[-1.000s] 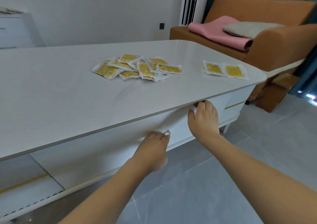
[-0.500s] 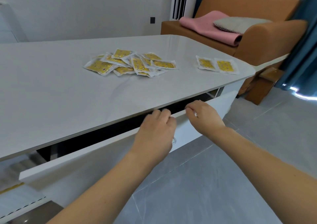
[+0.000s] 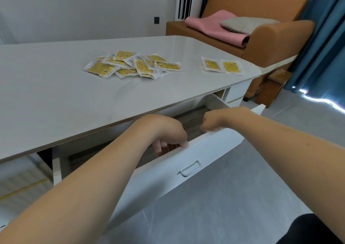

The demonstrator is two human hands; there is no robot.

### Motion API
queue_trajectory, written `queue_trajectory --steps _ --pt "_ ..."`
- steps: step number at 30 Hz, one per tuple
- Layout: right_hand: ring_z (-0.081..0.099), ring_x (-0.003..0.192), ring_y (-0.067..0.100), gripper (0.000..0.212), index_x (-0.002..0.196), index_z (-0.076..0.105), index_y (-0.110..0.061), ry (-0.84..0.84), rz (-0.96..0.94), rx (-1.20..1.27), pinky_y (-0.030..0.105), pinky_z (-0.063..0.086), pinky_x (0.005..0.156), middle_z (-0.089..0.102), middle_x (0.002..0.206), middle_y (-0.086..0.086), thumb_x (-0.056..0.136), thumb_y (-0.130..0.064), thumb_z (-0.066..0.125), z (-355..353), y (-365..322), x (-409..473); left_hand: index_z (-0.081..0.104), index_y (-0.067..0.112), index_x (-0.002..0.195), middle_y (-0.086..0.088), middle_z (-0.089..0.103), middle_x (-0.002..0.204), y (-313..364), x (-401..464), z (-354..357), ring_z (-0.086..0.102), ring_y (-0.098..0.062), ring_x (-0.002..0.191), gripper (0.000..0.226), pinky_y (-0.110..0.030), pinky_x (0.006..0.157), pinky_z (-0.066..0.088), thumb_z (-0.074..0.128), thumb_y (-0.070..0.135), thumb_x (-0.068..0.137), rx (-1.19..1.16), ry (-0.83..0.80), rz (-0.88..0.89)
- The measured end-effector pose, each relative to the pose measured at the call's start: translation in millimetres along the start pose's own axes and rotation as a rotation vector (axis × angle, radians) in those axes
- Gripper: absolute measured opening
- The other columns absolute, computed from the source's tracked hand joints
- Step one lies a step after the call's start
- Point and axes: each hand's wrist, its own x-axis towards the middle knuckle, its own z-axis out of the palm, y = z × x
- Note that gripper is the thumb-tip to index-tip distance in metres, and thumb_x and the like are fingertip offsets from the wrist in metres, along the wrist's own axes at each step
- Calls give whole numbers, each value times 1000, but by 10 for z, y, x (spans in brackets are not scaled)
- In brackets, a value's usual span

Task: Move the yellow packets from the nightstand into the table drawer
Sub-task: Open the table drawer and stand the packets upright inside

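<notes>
Since the earlier frame the drawer had slid well out from under the desk. Both hands hooked over its front edge: the left grip and the right grip each curled round the panel's top. Beyond both grips, the yellow packets lay on the desk, two more apart beyond the right grip.

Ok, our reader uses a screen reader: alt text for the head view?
Both hands, left hand and right hand, grip the top edge of an open white drawer under a table. Yellow packets lie piled on top, with two more packets apart near the right corner.
</notes>
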Motion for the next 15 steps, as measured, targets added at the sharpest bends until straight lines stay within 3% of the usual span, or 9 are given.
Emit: queue_trajectory --steps 3,7,9,12,15 --pt "46 69 16 26 68 47 -23 -100 21 -18 33 39 74 46 74 -3 92 -31 52 14 33 -79 65 2 115 -15 69 93 51 -36 97 66 -27 68 30 -45 84 58 55 26 99 -138 -158 3" --pt "58 71 17 22 85 67 -15 -276 59 19 28 46 67 64 82 2 96 -29 55 45 56 -225 64 -3 118 -19 70 95 84 -23 205 69 -31 75 35 -49 85 58 57 25 99 -204 -335 14" --pt "61 74 17 23 94 71 -13 -311 78 32 28 48 69 66 84 2 95 -31 56 53 74 -272 63 -5 121 -21 70 101 111 -15 224 69 -34 84 37 -49 89 56 57 24 99 -192 -367 29" --pt "62 83 20 29 108 70 -8 -311 74 35 34 52 84 65 91 6 95 -30 57 58 89 -261 63 -4 122 -24 70 109 137 -17 201 69 -36 91 37 -46 86 58 60 23 97 -185 -374 40" --pt "63 86 22 26 105 70 -6 -344 83 80 36 52 87 66 93 8 95 -28 58 60 102 -220 60 -3 125 -23 70 106 171 -22 193 69 -37 93 38 -44 82 59 59 23 97 -178 -367 31"
